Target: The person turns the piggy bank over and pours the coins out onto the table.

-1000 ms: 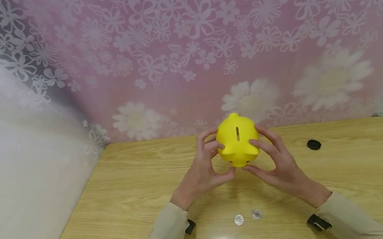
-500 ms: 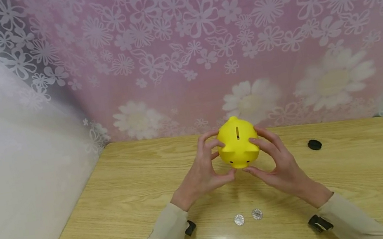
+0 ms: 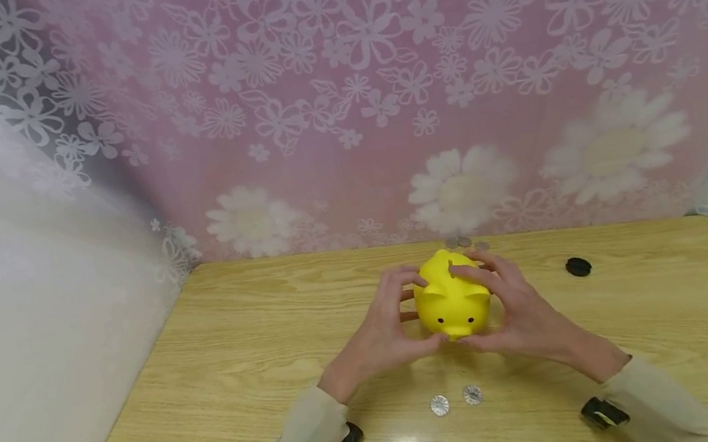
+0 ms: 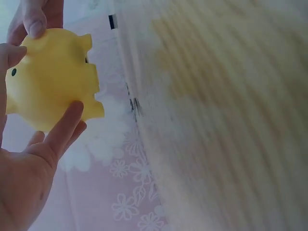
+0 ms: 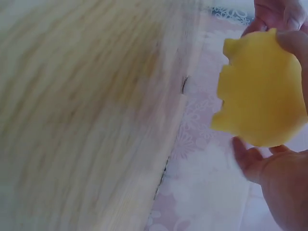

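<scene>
A yellow piggy bank (image 3: 446,299) is held between both hands, with its face towards me and its slotted back up. My left hand (image 3: 381,329) grips its left side, thumb at the snout and fingers along the flank. On the other side my right hand (image 3: 524,310) holds it, one finger lying over the top by the slot. The wrist views show a gap between its stubby feet (image 4: 91,77) and the table, so it is off the surface. Two silver coins (image 3: 439,404) lie on the table in front of it.
Several more coins (image 3: 464,241) lie at the table's back edge, behind the piggy bank. A small black round cap (image 3: 578,266) is at the right on the wooden table (image 3: 244,362). A pink flowered curtain (image 3: 308,104) hangs along the back.
Both hands have brought the piggy bank towards me and tipped it so more of its face shows. Coins at the back edge have come into view. A right finger now covers part of the slot.
</scene>
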Demonstrator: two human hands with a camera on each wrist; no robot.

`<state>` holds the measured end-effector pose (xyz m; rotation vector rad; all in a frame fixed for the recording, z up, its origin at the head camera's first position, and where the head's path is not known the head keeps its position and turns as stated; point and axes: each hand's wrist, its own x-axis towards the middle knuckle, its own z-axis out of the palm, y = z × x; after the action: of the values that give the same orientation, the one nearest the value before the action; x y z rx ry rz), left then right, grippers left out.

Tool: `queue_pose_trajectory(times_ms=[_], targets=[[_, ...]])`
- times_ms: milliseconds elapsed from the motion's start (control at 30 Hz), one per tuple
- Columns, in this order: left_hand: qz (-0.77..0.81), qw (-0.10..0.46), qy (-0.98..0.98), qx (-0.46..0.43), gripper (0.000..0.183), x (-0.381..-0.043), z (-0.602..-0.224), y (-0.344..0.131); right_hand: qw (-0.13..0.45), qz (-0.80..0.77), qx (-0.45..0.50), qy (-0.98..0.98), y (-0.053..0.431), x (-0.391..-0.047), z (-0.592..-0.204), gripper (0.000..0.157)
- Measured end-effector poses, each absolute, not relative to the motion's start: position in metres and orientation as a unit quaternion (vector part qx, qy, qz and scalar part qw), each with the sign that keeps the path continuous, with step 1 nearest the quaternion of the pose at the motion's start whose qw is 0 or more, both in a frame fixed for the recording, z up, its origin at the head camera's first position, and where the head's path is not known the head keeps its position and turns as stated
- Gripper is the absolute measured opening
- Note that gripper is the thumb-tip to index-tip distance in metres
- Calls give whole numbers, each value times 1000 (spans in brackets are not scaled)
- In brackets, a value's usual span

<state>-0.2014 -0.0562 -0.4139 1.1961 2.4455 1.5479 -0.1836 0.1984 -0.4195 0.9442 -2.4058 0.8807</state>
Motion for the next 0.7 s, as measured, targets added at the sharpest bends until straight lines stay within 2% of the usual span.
queue_pose_trajectory(times_ms=[267,500,700], targets=[[462,68,795,386,62,-193,-404,-53,160,346,331,-863,212,-176,-422,94],[317,32,878,357,58,-196,-390,-79,144,361,288,-875,234,-169,-420,91],[249,10,916,314,57,-195,-388,-114,159,342,223,-899,266,-160,-416,93]])
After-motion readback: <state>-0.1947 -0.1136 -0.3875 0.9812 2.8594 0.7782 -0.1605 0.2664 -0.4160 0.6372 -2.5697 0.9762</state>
